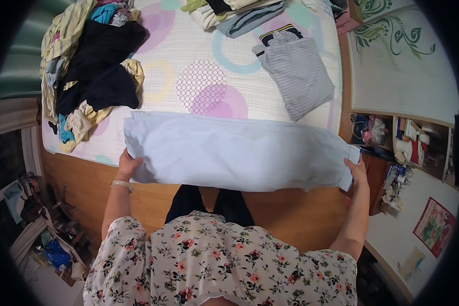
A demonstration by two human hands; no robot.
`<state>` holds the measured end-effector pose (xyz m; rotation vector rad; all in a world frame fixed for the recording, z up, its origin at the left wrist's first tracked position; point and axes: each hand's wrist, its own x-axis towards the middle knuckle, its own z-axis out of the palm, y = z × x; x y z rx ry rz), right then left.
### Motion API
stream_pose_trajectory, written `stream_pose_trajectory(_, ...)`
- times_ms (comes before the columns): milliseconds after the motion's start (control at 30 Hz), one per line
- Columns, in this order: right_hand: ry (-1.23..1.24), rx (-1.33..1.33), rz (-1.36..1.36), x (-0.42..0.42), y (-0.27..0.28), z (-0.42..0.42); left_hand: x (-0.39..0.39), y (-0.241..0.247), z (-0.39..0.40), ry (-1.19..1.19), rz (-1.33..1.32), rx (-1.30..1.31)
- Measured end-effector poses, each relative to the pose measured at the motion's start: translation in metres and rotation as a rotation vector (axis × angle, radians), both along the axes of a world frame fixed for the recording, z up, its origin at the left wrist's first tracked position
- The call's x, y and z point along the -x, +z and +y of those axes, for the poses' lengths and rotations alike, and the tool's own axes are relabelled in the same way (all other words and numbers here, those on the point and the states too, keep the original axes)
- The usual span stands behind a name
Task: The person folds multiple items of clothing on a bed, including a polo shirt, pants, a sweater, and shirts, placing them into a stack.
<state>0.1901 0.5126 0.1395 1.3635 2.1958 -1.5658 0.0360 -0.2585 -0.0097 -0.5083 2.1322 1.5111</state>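
Light blue trousers, laid lengthwise from left to right, are stretched between my hands at the near edge of the bed. My left hand grips their left end, thumb on top, fingers partly hidden under the cloth. At the other end, my right hand holds the waistband or cuff; which one I cannot tell. Beyond the trousers, on the patterned bedsheet, a grey striped folded garment lies at the right. A dark garment rests on a loose heap of clothes at the left.
More folded clothes lie at the bed's far side. Open shelves holding small items stand at the right, below a white panel with green leaf designs. At the lower left are a blue bag and assorted household things. Wooden floor shows near my legs.
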Motion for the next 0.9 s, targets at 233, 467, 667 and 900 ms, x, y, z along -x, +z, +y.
stream_pose_trajectory(233, -0.004, 0.245, 0.231, 0.013, 0.050, -0.075, -0.014, 0.126, 0.134, -0.469, -0.035, -0.110)
stream_pose_trajectory(467, 0.077, 0.331, 0.425, 0.034, 0.047, -0.143, -0.042, 0.111, 0.295, -0.711, -0.006, -0.296)
stream_pose_trajectory(667, 0.191, 0.391, 0.408, 0.048, 0.066, -0.202, -0.050, 0.032, 0.238, -0.885, -0.089, -0.195)
stream_pose_trajectory(900, 0.731, 0.179, 0.072, 0.084, 0.023, -0.355, -0.060, 0.011, 0.163, -0.076, -0.542, -0.537)
